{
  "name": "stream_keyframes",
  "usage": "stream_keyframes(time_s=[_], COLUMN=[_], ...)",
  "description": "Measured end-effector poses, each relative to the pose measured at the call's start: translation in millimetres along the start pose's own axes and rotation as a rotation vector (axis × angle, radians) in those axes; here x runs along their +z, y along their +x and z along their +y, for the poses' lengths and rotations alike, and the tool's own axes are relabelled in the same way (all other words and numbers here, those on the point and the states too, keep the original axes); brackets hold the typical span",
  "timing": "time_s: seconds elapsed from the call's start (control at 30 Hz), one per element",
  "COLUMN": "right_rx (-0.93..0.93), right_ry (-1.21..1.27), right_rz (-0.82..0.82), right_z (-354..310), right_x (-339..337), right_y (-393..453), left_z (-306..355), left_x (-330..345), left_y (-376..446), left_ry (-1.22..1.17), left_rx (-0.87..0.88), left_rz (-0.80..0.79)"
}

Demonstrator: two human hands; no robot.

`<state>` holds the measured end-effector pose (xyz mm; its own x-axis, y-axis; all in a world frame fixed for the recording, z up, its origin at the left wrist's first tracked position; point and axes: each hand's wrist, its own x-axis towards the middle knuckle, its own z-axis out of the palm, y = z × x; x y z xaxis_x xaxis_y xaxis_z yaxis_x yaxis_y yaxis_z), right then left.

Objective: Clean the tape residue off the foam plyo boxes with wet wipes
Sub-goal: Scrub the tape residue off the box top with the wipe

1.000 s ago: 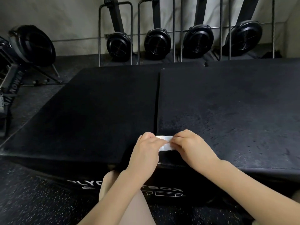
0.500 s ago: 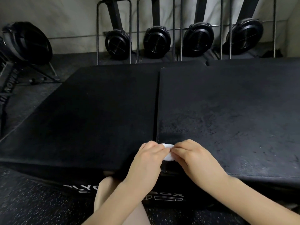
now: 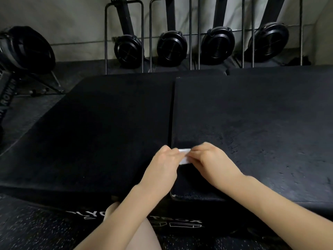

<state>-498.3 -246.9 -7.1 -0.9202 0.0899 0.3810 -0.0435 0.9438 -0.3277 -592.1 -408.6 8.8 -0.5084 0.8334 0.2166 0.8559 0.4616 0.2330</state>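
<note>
Head view is showing me both of my hands meeting at lower centre of the frame, just right of the dark seam (image 3: 171, 112) between two black foam boxes. I am pinching a small folded wet wipe (image 3: 184, 156) between them: my left hand (image 3: 162, 166) is gripping its left end with curled fingers, and my right hand (image 3: 212, 159) is gripping its right end the same way. The wipe is showing as a white strip between my fingertips, sitting low over the near left corner of the right box (image 3: 252, 123); whether it is touching the foam I cannot tell.

I am judging that I am folding or readying the wipe rather than scrubbing. The right box top is looking mottled and scuffed with pale flecks across its centre and right side, so most of the cleaning there seems to be waiting. The left box (image 3: 100, 127) is looking darker and more even, though the dim light is keeping me from saying whether it is clean. The near front face (image 3: 180, 222), with white lettering at the bottom of the frame, is showing no clear residue.

Rowing machine flywheels (image 3: 171, 48) are standing in racks along the wall at the top.
</note>
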Motion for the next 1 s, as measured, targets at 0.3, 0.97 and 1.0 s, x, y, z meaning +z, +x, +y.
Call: stream_keyframes(time_s=[0.3,0.97,1.0], right_rx=[0.02,0.034,0.009], right_ry=[-0.039,0.008,-0.026], right_rz=[0.003,-0.178,-0.177], right_z=[13.5,34.6,31.8], right_x=[15.3,-6.2,-4.9], right_y=[13.9,57.5,51.9], left_z=[-16.9,-36.7,-34.5], left_x=[13.5,20.5,20.2], left_y=[15.5,59.6,52.4], left_ry=[0.031,0.02,0.011], left_rx=[0.063,-0.055,-0.027], left_rz=[0.026,-0.032,-0.033])
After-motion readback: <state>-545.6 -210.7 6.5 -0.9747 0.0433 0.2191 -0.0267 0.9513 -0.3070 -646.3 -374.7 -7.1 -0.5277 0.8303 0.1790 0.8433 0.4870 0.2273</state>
